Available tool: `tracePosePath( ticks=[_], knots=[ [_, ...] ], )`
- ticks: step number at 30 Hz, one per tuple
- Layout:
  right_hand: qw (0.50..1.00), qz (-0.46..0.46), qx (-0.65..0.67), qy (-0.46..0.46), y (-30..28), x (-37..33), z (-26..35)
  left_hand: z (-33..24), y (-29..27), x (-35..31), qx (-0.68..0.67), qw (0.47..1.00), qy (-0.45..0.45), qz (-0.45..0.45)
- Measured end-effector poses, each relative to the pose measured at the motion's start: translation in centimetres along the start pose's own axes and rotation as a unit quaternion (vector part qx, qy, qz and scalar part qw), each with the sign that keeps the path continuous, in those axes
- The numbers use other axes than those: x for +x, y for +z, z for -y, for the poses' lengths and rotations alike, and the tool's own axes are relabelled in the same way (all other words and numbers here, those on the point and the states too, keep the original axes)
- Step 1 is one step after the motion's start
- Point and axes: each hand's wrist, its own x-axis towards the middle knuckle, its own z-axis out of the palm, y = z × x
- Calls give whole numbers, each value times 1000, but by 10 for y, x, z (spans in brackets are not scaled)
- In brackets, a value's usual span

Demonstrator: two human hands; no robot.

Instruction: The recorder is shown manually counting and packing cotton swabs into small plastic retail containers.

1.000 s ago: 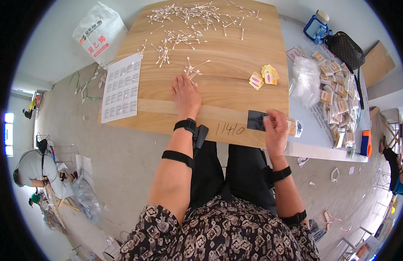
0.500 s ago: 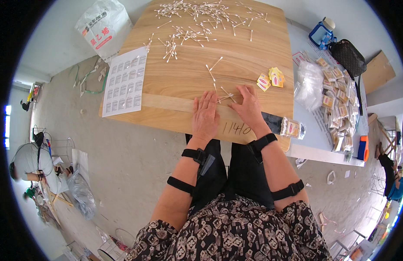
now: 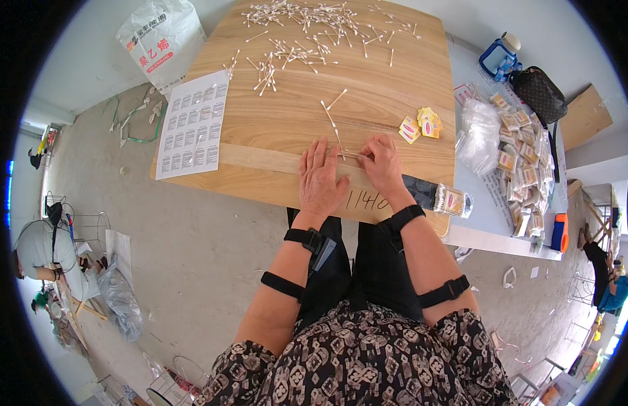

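My left hand (image 3: 320, 177) lies flat near the table's front edge, fingers stretched out and the thumb apart. Just right of it, my right hand (image 3: 381, 166) has its fingertips pinched on a few cotton swabs (image 3: 352, 155), which point toward the left hand. Beyond the hands, two loose swabs (image 3: 333, 108) lie end to end at an angle. Farther back on the wooden table (image 3: 388, 88), many swabs (image 3: 300, 17) are scattered in heaps. A clear pack of swabs (image 3: 450, 201) rests on a dark strip right of my right wrist.
Yellow printed cards (image 3: 429, 122) lie at the right; a label sheet (image 3: 193, 125) and a white plastic bag (image 3: 163, 44) are at the left. The side table (image 3: 473, 237) holds clear bags (image 3: 478, 135), many swab packs (image 3: 524, 159) and a black bag (image 3: 540, 93). People sit at both sides.
My right hand has gone from spread fingers to a pinch on the swabs, which now lie more level. My left hand stays flat in nearly the same place.
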Motion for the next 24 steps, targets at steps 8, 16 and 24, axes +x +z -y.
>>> tracePosePath(
  ticks=[8,16,24],
  knots=[
    [1000,-2,14,-9,-4,-12,3,15,3,14,-38,998,29,-33],
    [999,0,44,-14,-5,-15,-1,19,2,36,-205,977,58,4],
    [992,-21,121,35,-5,-16,-1,1,1,34,-170,983,62,43]
  ],
)
